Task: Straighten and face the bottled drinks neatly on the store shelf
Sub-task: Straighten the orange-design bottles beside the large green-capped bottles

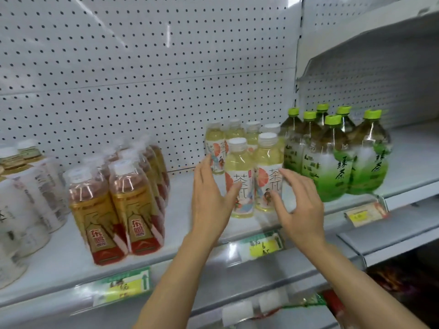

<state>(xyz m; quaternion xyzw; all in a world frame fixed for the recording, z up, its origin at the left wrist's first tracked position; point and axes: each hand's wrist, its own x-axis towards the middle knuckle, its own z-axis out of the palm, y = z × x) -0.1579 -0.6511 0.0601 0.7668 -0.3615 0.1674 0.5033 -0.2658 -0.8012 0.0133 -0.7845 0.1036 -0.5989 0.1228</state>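
Several pale yellow tea bottles point(240, 160) with white caps stand in two rows mid-shelf, labels facing me. My left hand point(209, 200) is at the left side of the front pair, fingers apart, its thumb touching the front-left bottle. My right hand point(299, 203) is at the right side of the front-right bottle point(267, 167), fingers spread and close to or touching it. Neither hand clasps a bottle. To the right stand several green tea bottles point(332, 162) with green caps. On the left sit gold and red bottles point(133, 205) in rows.
White-labelled bottles point(21, 198) crowd the far left of the white shelf point(185, 224). Price tags point(263, 245) hang along the shelf's front edge. A pegboard back panel rises behind. A higher shelf juts out at the upper right, and a lower shelf holds dark goods at the bottom right.
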